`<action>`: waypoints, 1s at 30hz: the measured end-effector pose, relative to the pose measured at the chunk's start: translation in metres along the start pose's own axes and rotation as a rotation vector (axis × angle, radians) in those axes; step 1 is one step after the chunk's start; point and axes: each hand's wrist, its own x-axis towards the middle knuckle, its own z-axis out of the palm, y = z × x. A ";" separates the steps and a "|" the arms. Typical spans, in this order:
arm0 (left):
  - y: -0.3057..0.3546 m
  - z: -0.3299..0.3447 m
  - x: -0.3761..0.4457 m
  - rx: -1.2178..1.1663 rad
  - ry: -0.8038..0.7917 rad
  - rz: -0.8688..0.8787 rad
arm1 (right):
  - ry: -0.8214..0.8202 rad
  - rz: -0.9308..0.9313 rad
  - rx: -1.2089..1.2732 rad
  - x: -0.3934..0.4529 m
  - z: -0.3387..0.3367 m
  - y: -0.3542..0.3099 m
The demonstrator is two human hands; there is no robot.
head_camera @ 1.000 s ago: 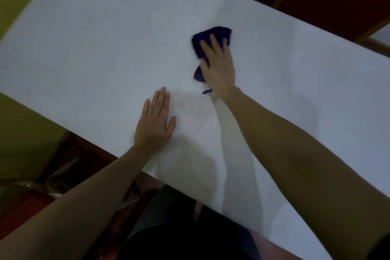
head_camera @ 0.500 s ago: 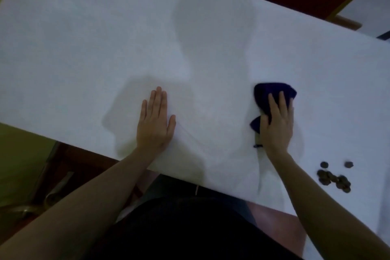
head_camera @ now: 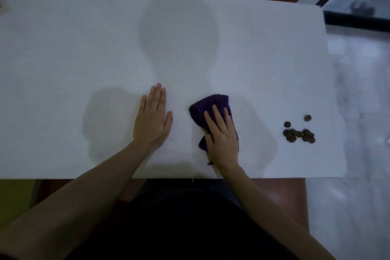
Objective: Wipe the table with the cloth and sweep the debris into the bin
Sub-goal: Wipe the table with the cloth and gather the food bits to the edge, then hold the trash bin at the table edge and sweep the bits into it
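Now: cloth under the right palm, debris off to its right

Flat on the white table (head_camera: 63,59), the left hand (head_camera: 152,121) lies palm down with its fingers straight and pressed close together, the thumb angled out toward the right hand; it holds nothing. Just beside that thumb, the right hand (head_camera: 221,135) presses a bunched purple cloth (head_camera: 207,104) onto the tabletop. Its fingers lie straight and slightly spread on top of the cloth, and the cloth sticks out beyond the fingertips and again at the thumb side of the palm. Whether the thumb tucks under a fold is hard to tell from this angle. Well apart from the little-finger side of the right hand sits the debris (head_camera: 298,134), a small cluster of dark round bits with two lying a little loose beyond it, near the table's end. Past that end, far beyond the fingertips, a dark-framed bin (head_camera: 358,2) shows at the corner of the view, blurred.
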 end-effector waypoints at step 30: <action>0.148 0.028 0.041 0.012 -0.086 0.295 | 0.059 0.219 0.063 -0.016 -0.078 0.120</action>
